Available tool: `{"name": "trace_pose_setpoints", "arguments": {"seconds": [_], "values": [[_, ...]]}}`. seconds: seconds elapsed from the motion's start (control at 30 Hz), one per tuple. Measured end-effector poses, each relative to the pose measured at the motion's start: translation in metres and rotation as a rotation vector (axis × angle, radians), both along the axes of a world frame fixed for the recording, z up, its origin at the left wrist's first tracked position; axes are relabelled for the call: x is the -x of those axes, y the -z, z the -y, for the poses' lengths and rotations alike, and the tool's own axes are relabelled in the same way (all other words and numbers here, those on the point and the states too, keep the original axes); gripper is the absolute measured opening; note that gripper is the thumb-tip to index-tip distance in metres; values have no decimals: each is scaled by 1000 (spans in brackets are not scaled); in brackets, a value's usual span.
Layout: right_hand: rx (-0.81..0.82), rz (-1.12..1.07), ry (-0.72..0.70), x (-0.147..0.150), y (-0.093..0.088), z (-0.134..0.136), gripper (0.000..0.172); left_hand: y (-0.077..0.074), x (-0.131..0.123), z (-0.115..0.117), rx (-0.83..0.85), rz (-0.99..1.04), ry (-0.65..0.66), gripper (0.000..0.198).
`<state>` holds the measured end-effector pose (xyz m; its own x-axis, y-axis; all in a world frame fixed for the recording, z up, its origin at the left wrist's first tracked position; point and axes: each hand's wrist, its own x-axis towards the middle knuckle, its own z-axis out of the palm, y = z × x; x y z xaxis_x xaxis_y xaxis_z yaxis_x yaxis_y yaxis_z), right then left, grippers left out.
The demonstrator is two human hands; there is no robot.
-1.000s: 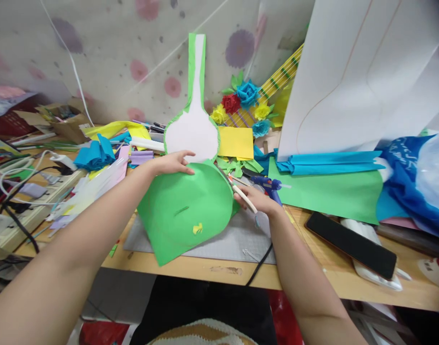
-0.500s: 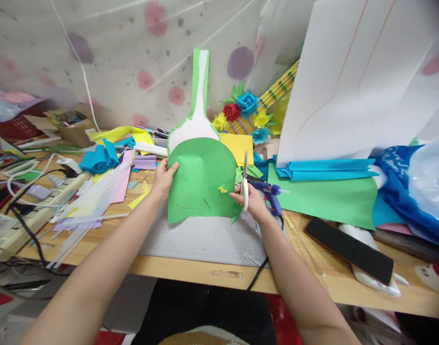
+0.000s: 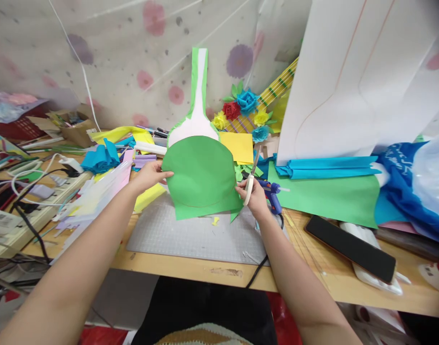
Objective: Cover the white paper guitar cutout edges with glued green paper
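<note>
A sheet of green paper (image 3: 201, 172) with a rounded top and a faint curved line near its lower edge is held up over the grey cutting mat (image 3: 155, 239). My left hand (image 3: 153, 173) pinches its left edge between thumb and fingers. At the right edge, my right hand (image 3: 255, 195) grips white-handled scissors (image 3: 249, 188), blades pointing up, and its fingertips also touch the paper. Behind the sheet stands a guitar-shaped white cutout with green edging (image 3: 198, 115), its lower part hidden. A yellow scrap (image 3: 215, 221) lies on the mat.
A blue glue gun (image 3: 273, 194) lies right of my right hand, its cord crossing the table edge. Farther right are a black phone (image 3: 351, 249) and more green paper (image 3: 323, 196). Glue sticks (image 3: 86, 201), cables and a power strip (image 3: 40, 215) crowd the left. Paper flowers (image 3: 246, 101) stand behind.
The green sheet has been raised and tilted, and the yellow scrap that was on it now lies on the mat. My left hand has shifted slightly left; the scissors lean more to the right.
</note>
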<state>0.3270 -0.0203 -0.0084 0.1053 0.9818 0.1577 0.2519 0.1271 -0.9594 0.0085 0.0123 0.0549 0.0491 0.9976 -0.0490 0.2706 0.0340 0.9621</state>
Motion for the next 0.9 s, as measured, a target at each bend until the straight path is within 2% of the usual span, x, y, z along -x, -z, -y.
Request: {"name": "trace_pose_setpoints", "arguments": {"seconds": [0.07, 0.17, 0.23, 0.27, 0.4, 0.47, 0.57, 0.63, 0.77, 0.9], "values": [[-3, -22, 33, -2, -1, 1, 39, 1, 6, 3, 22, -1, -30, 29], [0, 1, 91, -3, -5, 5, 42, 7, 12, 6, -4, 184, -240, 20], [19, 38, 94, -1, -7, 8, 44, 15, 9, 9, -49, 333, -386, 18], [30, 54, 84, 1, -7, 9, 44, 19, 5, 11, -68, 379, -420, 18], [37, 65, -17, 13, -2, 11, 43, 41, -36, 24, -50, 733, -465, 22], [44, 62, -91, 19, 1, 11, 42, 51, -61, 31, -50, 894, -552, 20], [112, 69, -203, 25, 3, 14, 40, 60, -93, 35, -67, 1022, -653, 17], [175, 57, -218, 29, 2, 15, 41, 61, -107, 35, -95, 1083, -715, 18], [204, -106, -106, 44, 0, 9, 45, 62, -128, 33, -72, 1154, -725, 19], [156, -339, 20, 58, 5, -11, 50, 68, -143, 38, 25, 1086, -583, 15]]}}
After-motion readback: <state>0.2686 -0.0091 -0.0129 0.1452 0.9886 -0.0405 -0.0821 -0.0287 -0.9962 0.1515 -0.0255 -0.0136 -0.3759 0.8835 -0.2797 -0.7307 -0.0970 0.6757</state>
